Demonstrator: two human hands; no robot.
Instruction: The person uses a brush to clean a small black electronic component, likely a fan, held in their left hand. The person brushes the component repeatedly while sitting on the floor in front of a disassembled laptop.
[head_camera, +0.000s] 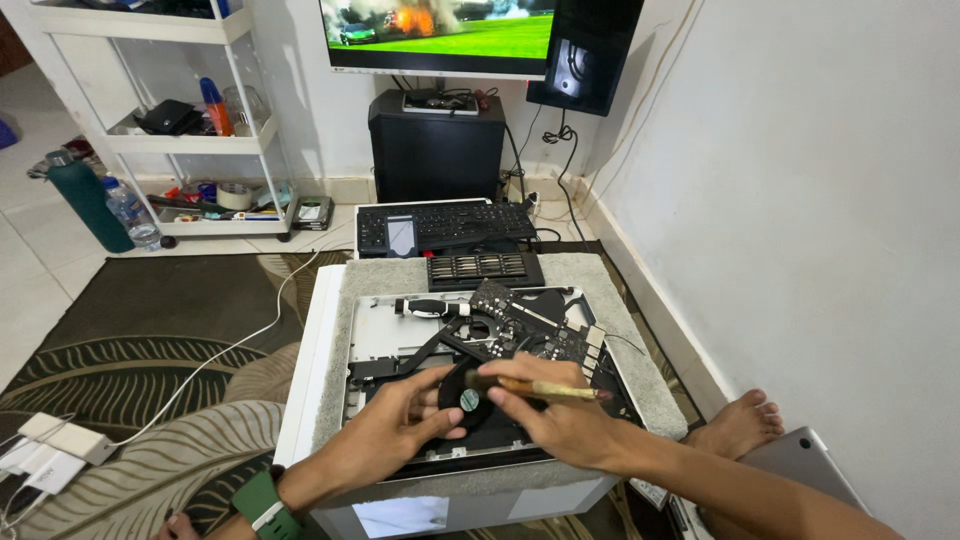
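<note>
Left hand grips a fan; right hand pinches a brush at the laptop's near edge, by a wall.

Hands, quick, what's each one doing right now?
Left hand: closed on the round black fan.
Right hand: closed on a brush, fingers pinching its handle.

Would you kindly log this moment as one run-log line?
left hand: holds round black cooling fan | right hand: holds thin wooden-handled brush on fan | below: opened silver laptop chassis
</note>
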